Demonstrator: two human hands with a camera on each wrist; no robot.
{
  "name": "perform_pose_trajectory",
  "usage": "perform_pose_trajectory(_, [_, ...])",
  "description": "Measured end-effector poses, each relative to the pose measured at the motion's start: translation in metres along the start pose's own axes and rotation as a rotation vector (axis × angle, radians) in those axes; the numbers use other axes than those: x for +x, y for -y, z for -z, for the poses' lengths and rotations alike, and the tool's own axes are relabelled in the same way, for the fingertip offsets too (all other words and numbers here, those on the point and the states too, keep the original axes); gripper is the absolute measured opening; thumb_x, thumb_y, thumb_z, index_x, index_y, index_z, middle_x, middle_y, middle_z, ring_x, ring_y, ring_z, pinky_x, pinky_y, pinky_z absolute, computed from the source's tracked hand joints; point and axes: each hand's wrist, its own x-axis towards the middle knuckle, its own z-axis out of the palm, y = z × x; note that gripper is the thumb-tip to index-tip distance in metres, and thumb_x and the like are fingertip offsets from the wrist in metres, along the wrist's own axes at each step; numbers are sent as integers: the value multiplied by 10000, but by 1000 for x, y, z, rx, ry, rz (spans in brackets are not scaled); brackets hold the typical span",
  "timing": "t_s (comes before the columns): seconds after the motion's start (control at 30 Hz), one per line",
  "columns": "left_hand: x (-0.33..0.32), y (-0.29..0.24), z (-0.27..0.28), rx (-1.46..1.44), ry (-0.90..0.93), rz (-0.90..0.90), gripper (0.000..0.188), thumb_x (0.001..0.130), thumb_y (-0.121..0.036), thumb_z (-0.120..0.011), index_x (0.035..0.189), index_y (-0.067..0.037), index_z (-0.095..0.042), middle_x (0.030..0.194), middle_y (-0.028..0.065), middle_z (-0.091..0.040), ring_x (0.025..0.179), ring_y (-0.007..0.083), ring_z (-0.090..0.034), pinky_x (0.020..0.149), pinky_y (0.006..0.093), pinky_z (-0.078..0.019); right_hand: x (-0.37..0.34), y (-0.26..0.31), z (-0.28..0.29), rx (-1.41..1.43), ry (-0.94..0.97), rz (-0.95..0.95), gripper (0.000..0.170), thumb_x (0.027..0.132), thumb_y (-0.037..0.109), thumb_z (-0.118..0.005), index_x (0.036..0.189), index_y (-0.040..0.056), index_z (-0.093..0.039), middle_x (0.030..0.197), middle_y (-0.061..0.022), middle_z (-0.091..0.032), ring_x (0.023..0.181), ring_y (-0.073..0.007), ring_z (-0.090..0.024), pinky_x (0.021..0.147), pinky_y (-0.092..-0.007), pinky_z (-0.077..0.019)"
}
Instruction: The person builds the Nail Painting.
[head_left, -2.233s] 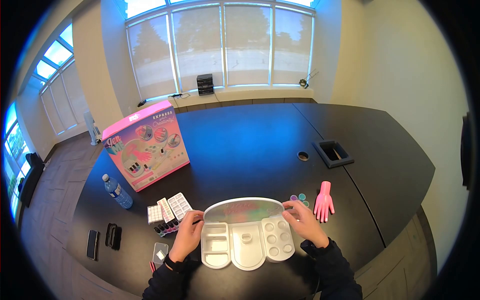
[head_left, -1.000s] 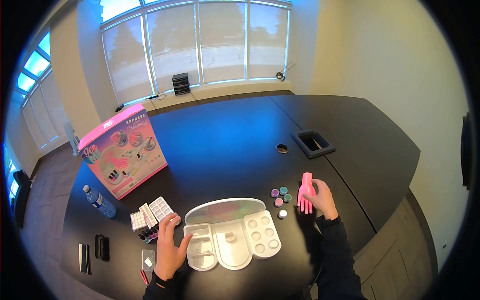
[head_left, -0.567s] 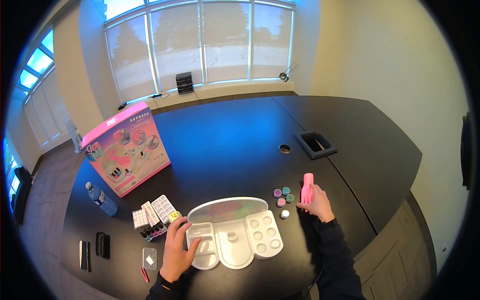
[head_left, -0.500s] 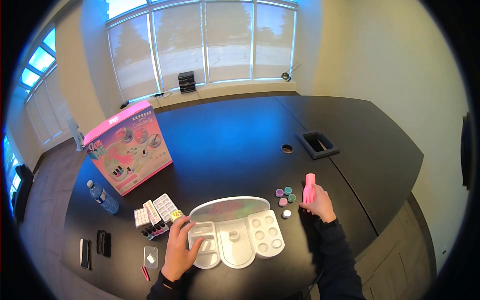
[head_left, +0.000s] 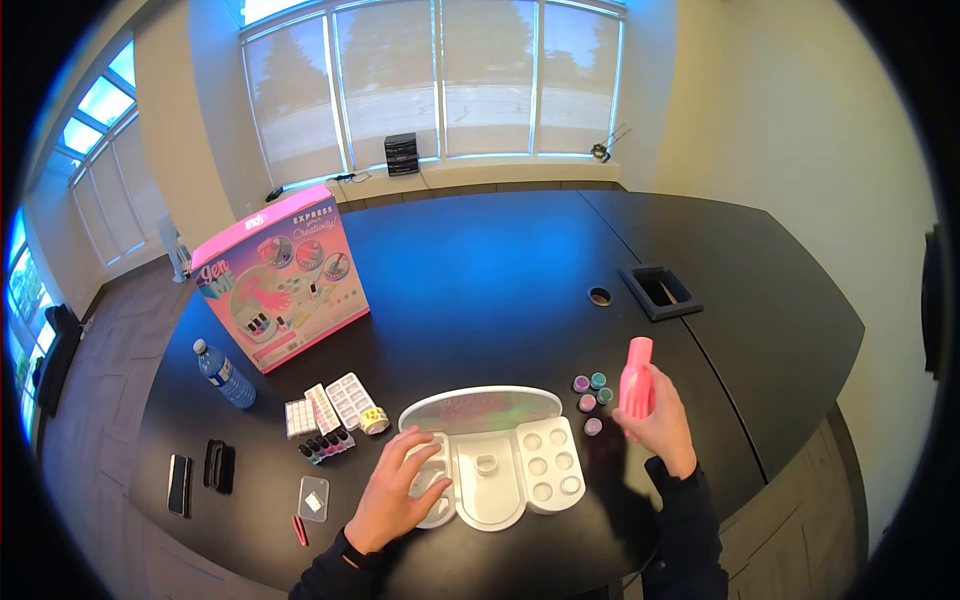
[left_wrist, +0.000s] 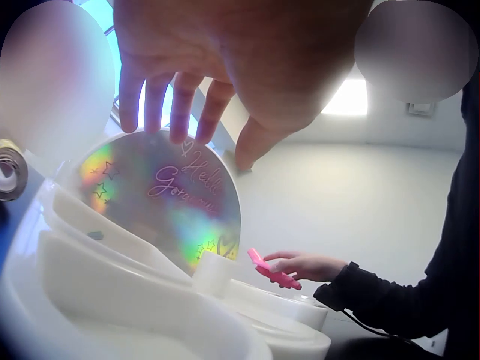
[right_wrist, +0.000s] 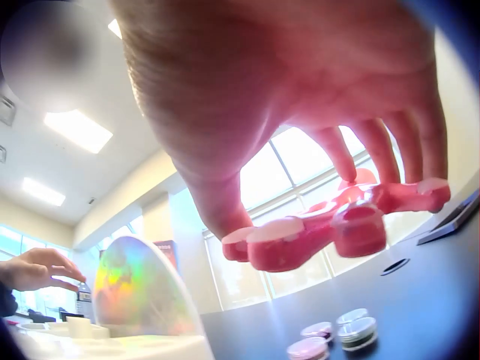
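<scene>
The right hand (head_left: pixel 662 424) grips a pink plastic hand model (head_left: pixel 637 378) above the table, right of several small glitter jars (head_left: pixel 588 403). In the right wrist view the thumb and fingers pinch the model (right_wrist: pixel 352 221) from both sides. The left hand (head_left: pixel 392 492) hovers over the left compartments of the white tray (head_left: pixel 490 500), fingers spread and relaxed, holding nothing. In the left wrist view that hand (left_wrist: pixel 225 60) hangs above the tray and its shiny upright panel (left_wrist: pixel 169 199). The tray's right section has several round wells, and a short post (head_left: pixel 486 464) stands in its middle section.
On the left are a pink box (head_left: pixel 285 280), a water bottle (head_left: pixel 224 375), white cases (head_left: pixel 349 400), a yellow tape roll (head_left: pixel 374 420), polish bottles (head_left: pixel 327 445), a clear case (head_left: pixel 313 499), red tweezers (head_left: pixel 300 531), a black case (head_left: pixel 219 467) and a phone (head_left: pixel 179 486). A table socket (head_left: pixel 660 292) lies back right.
The right hand has moved from the tray to the pink hand model, taken hold of it and lifted it. The left hand has let go of the panel's edge and moved down over the left compartments.
</scene>
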Motion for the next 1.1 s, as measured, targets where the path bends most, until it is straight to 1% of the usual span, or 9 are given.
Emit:
perform_pose_trajectory(0.13, [3, -12, 0, -14, 54, -41, 581, 872, -148, -932, 1389, -53, -685, 1517, 151, -626, 1498, 415, -538, 1231, 523, -464, -18, 56, 6, 82, 82, 124, 978, 777, 336, -955, 1563, -33, -503, 1498, -257, -621, 1366, -446, -610, 1153, -507, -506])
perform_pose_trajectory(0.27, [5, -24, -2, -84, 111, -67, 652, 865, -188, -955, 1436, -61, -667, 1547, 155, -608, 1542, 416, -503, 1240, 527, -457, -35, 95, 5, 74, 121, 241, 988, 786, 367, -969, 1564, -24, -502, 1527, -269, -603, 1395, -458, -596, 1159, -527, -507])
perform_pose_trajectory(0.43, [8, -35, -7, -110, 174, -118, 785, 845, -229, -978, 1520, -66, -612, 1615, 163, -554, 1572, 416, -472, 1265, 527, -438, -51, 133, -6, 188, 290, 354, 986, 797, 389, -973, 1567, -10, -503, 1548, -267, -588, 1387, -467, -597, 1161, -525, -511])
perform_pose_trajectory(0.57, [7, -41, -15, -166, 210, -133, 916, 833, -266, -990, 1601, -57, -535, 1678, 173, -499, 1582, 420, -455, 1284, 528, -421, -58, 148, -23, 189, 321, 483, 990, 805, 416, -964, 1566, -18, -503, 1584, -260, -557, 1359, -449, -615, 1103, -517, -556])
perform_pose_trajectory(0.6, [8, -41, -16, -165, 205, -165, 946, 867, -332, -961, 1636, -35, -495, 1684, 194, -490, 1565, 424, -475, 1269, 532, -437, -61, 146, -31, 187, 335, 497, 999, 804, 438, -964, 1564, -23, -510, 1590, -266, -549, 1366, -451, -611, 1084, -515, -571])
perform_pose_trajectory(0.83, [0, -36, -17, -131, 171, -160, 899, 862, -318, -964, 1597, -35, -531, 1666, 217, -499, 1530, 429, -516, 1241, 529, -465, -71, 156, -41, 158, 344, 464, 999, 810, 467, -981, 1553, -27, -531, 1574, -274, -568, 1387, -462, -610, 1128, -507, -541])
perform_pose_trajectory(0.93, [-5, -29, -18, -83, 171, -142, 860, 856, -308, -966, 1567, -39, -562, 1656, 209, -513, 1520, 424, -527, 1229, 526, -473, -75, 153, -46, 211, 363, 475, 960, 866, 496, -932, 1537, -66, -539, 1580, -302, -545, 1394, -458, -600, 1131, -517, -543])
perform_pose_trajectory(1.03, [-7, -28, -16, -98, 170, -127, 810, 866, -293, -955, 1543, -41, -589, 1640, 202, -534, 1515, 416, -535, 1225, 525, -475, -75, 150, -48, 239, 370, 489, 873, 910, 444, -904, 1536, -52, -551, 1561, -294, -562, 1380, -462, -606, 1117, -512, -546])
perform_pose_trajectory(1.1, [-10, -26, -15, -81, 180, -131, 839, 833, -251, -984, 1546, -38, -594, 1618, 188, -571, 1505, 409, -550, 1235, 509, -477, -73, 147, -49, 279, 399, 488, 748, 959, 370, -860, 1525, -31, -579, 1538, -276, -583, 1337, -462, -629, 1096, -508, -552])
